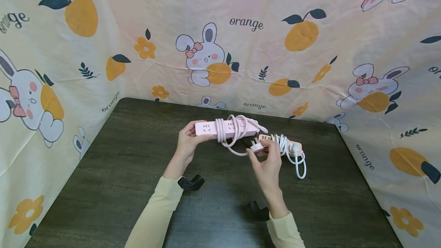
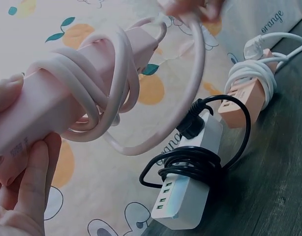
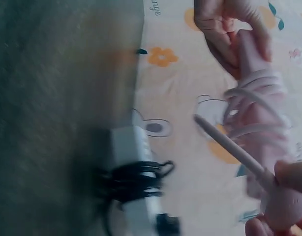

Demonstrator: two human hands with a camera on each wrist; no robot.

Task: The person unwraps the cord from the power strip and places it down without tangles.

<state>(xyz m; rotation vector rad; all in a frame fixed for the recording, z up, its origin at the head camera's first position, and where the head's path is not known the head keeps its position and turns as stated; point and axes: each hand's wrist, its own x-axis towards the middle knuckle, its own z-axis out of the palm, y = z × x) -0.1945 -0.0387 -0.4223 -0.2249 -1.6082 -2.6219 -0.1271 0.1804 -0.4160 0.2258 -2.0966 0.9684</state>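
A pink power strip (image 1: 208, 127) is held up by its left end in my left hand (image 1: 187, 141), thumb in front. Its pink cord (image 2: 119, 73) wraps several times round the strip's middle, and a loose loop hangs down to the plug. My right hand (image 1: 268, 163) pinches the pink plug (image 1: 256, 147) just below the strip's right end, prongs pointing up. In the right wrist view the plug (image 3: 284, 206) sits between thumb and fingers, partly cut off by the frame edge.
On the table (image 1: 138, 163) behind the right hand lies an orange power strip (image 1: 295, 146) wrapped in white cord (image 1: 282, 144). A white power strip (image 2: 190, 211) with black cord (image 2: 190, 164) stands beside it, mostly hidden in the head view. Printed cloth (image 1: 155, 30) hangs behind.
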